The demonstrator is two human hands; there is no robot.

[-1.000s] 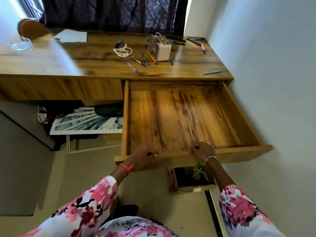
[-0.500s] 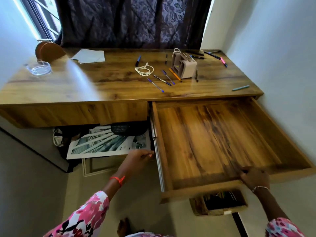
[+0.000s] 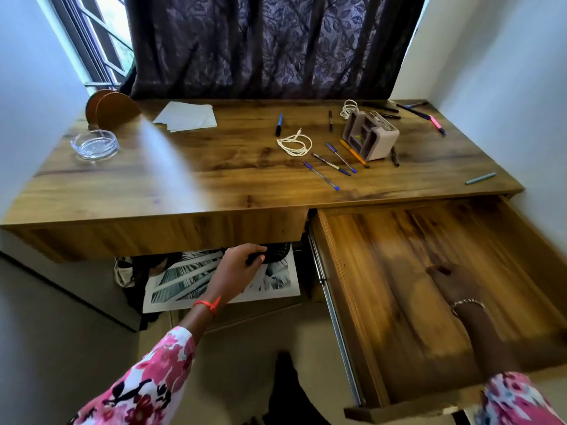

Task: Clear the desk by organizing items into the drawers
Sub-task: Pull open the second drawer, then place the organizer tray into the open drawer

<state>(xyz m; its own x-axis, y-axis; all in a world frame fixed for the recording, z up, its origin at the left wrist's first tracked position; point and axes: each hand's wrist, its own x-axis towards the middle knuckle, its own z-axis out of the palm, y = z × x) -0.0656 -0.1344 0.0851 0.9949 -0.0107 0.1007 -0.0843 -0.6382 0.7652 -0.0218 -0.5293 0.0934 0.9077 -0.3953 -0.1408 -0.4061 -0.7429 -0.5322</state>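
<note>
Your right hand (image 3: 451,282) is down inside the pulled-out right drawer (image 3: 362,271), whose visible floor carries no item. The hand is smeared, so I cannot tell whether its fingers are spread or curled. Your left hand (image 3: 241,266) sits at the lower edge of the closed left drawer front (image 3: 171,234), fingers curled by something dark; whether they pinch it I cannot tell. Beyond, everything lies on the desk (image 3: 214,179): the pens (image 3: 331,164), the white cable (image 3: 294,144), the grey organizer (image 3: 369,138), the teal pen (image 3: 480,178) near the right edge, then the papers (image 3: 187,116) and the glass dish (image 3: 94,144) farther back. I judge the task barely begun — one drawer open, nothing stowed.
</note>
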